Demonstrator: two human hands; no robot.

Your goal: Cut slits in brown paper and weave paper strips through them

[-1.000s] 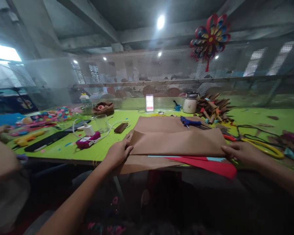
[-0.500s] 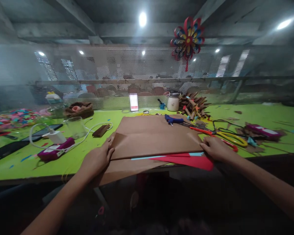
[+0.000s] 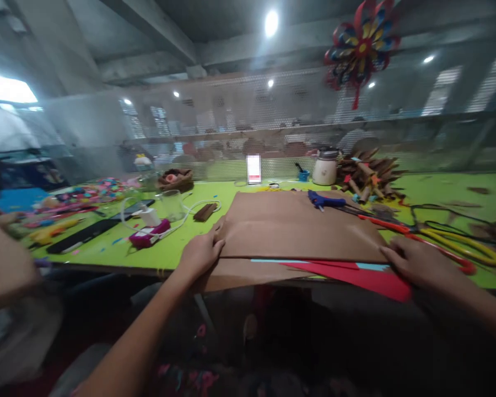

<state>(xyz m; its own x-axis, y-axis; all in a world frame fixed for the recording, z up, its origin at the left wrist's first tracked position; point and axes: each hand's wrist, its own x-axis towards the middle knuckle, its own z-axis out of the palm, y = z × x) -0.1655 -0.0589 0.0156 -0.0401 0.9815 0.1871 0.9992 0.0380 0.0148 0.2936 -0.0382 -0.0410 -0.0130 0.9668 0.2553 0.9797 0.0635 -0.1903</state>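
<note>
A folded sheet of brown kraft paper (image 3: 273,237) lies in front of me at the table's front edge. My left hand (image 3: 200,255) grips its left edge, thumb on top and the fingers partly hidden. At the right edge, my right hand (image 3: 413,259) pinches the same paper. Beneath it, red paper (image 3: 355,281) and a light blue strip (image 3: 268,261) stick out toward me, over another brown layer (image 3: 235,273). A blue glue gun (image 3: 326,200) rests on the far right part of the paper.
Right of the paper are red-handled scissors (image 3: 446,251), a yellow loop (image 3: 463,245) and a heap of brown paper rolls (image 3: 372,176). Left lie a purple power block (image 3: 149,234), a clear cup (image 3: 172,205) and a dark phone (image 3: 85,236). Another person's arm (image 3: 4,259) shows at far left.
The view has swung left, so the table things appear farther right and another person comes into sight at far left. Both hands still hold the paper's edges.
</note>
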